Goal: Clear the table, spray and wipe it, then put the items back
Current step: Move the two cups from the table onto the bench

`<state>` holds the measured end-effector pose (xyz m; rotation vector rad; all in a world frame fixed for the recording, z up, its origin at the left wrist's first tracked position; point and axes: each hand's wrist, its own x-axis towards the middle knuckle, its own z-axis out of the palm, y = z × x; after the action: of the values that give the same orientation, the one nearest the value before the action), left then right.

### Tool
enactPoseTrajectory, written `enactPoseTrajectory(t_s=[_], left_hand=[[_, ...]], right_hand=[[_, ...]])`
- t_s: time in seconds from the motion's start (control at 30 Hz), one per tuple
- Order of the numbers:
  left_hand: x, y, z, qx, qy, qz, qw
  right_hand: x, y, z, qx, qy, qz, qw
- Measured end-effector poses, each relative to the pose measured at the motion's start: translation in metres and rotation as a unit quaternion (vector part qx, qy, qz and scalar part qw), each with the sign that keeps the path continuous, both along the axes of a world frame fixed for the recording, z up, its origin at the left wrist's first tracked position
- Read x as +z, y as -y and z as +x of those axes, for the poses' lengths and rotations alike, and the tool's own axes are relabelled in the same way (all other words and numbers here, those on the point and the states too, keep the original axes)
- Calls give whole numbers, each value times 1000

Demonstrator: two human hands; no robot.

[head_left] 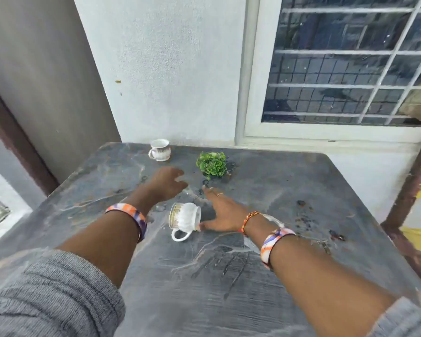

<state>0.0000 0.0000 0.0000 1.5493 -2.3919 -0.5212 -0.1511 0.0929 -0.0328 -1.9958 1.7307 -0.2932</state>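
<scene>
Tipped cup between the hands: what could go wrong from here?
1. The tipped cup lies on its side beside the right hand; a nudge could roll it across the table.
2. The left hand reaches toward the small plant; a careless sweep might topple it.
3. The upright cup stands near the table's far edge, so a bump could knock it off.

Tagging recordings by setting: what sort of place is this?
Probably a home balcony or porch corner. A dark stone table stands against a textured painted wall beside a barred window, with two teacups and a small green plant on it.
</scene>
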Motion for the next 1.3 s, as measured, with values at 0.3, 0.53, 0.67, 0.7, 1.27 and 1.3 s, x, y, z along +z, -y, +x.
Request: enactPoseTrajectory(t_s=[0.3, 0.53, 0.67, 0.7, 1.27, 1.3], left_hand=[[-40, 50, 49, 122, -59, 35, 990], [-43, 153, 51, 153, -93, -8, 984], [-46, 209, 43, 165, -126, -24, 978], [-47, 222, 40, 174, -132, -17, 976], [-7, 244, -20, 132, -206, -73, 967], [6, 235, -31, 115, -226, -80, 964]], right_hand=[[-29, 53, 50, 65, -94, -10, 993], [-9, 126, 42, -121, 192, 24, 974], [-2, 170, 43, -169, 255, 4, 952], [-2, 177, 44, -182, 275, -4, 944], [12, 162, -2, -300, 286, -171, 894], [18, 153, -10, -306, 279, -186, 891]])
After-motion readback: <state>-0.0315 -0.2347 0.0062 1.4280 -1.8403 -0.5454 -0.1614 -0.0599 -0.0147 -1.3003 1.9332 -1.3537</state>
